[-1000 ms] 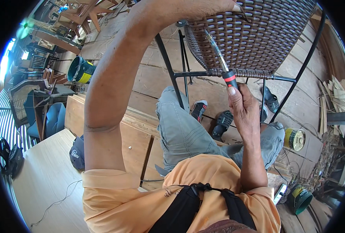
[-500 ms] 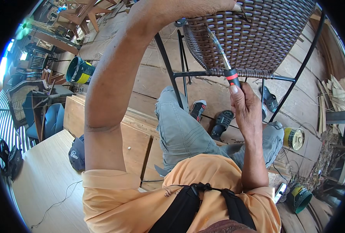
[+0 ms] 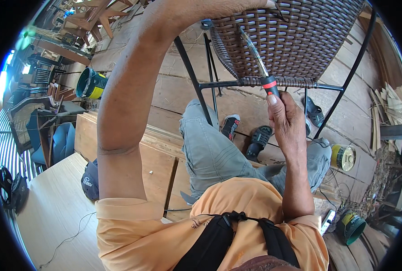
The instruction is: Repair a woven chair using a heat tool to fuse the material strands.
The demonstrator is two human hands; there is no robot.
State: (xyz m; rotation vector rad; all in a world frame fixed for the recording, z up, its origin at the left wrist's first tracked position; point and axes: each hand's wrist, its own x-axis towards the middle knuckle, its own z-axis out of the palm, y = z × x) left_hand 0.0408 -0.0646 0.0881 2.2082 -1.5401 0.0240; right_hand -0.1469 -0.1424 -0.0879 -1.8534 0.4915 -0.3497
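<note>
Screwdriver (image 3: 260, 67) clenched in right hand (image 3: 286, 122); tip lost in wicker seat (image 3: 296, 40). Left hand (image 3: 219, 7) cut off, grip unclear.

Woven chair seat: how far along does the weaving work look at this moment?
The woven seat looks largely filled, strands covering the black metal frame. In hand: the right hand grips a screwdriver with its tip pushed into the weave, while the left hand holds the seat's upper edge. What remains cannot be judged; the far edge is out of view.
</note>
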